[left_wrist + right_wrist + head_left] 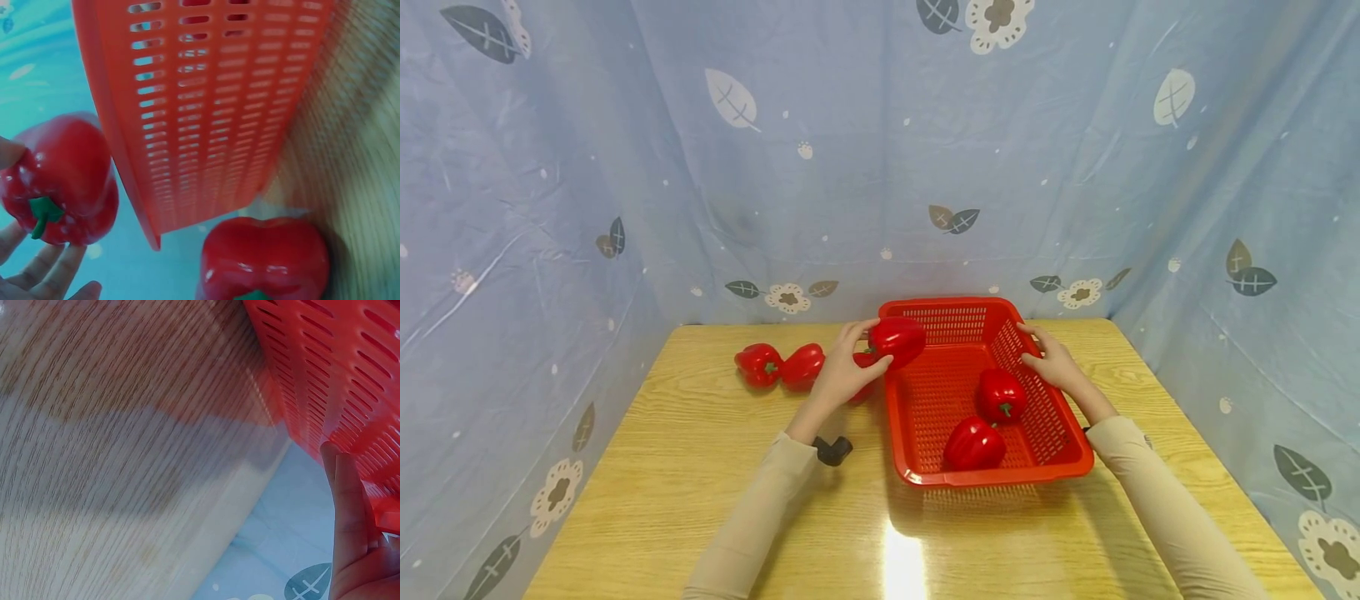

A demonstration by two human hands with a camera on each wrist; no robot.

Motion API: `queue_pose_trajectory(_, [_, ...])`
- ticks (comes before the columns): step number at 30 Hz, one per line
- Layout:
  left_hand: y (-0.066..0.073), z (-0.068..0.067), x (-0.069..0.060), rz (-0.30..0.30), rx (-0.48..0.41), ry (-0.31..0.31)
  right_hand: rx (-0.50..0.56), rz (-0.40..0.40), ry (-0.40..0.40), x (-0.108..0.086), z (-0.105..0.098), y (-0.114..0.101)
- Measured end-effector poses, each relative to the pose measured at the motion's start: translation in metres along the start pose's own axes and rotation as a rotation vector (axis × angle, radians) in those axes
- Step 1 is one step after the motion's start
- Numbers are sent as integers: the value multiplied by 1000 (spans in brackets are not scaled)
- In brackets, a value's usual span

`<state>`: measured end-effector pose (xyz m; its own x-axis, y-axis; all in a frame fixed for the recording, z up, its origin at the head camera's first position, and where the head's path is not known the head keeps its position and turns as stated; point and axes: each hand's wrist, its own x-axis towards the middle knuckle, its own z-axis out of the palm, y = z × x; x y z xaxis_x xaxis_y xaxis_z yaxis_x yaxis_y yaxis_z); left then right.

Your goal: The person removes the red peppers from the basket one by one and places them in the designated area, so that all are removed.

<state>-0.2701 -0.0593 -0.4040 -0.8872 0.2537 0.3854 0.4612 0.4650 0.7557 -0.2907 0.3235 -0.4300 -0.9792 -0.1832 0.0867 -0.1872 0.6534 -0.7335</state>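
Observation:
My left hand (842, 372) holds a glossy red bell pepper (898, 337) with a green stem, just over the left rim of a red plastic basket (940, 375). In the left wrist view, thumb and fingers surround that pepper beside the slotted basket wall (206, 125). The right hand (1054, 360) grips the basket's right rim; the right wrist view shows fingers (349, 512) along the outer wall. Inside the basket lie two red bell peppers, one farther back (1002, 396) and one near the front (974, 444).
On the wooden table (700, 467), left of the basket, are a red bell pepper (758, 364), another beside it (803, 367), and one partly hidden behind the left hand (862, 392). A small black object (833, 451) shows by the left wrist. Patterned blue curtain (850, 167) surrounds the table.

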Motion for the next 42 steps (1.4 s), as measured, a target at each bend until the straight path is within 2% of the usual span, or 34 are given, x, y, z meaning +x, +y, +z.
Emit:
queue_pose_trajectory(16, [-16, -14, -16, 52, -10, 39, -10, 9, -10, -1, 1, 0])
queue_pose_trajectory(23, [-21, -22, -27, 17, 22, 42, -5, 5, -2, -1, 1, 0])
queue_pose_trajectory(29, [-26, -29, -34, 22, 15, 75, 0, 3, -5, -1, 0, 0])
queue_pose_trajectory(42, [-38, -46, -50, -19, 30, 115, 10, -2, -6, -2, 0, 0])
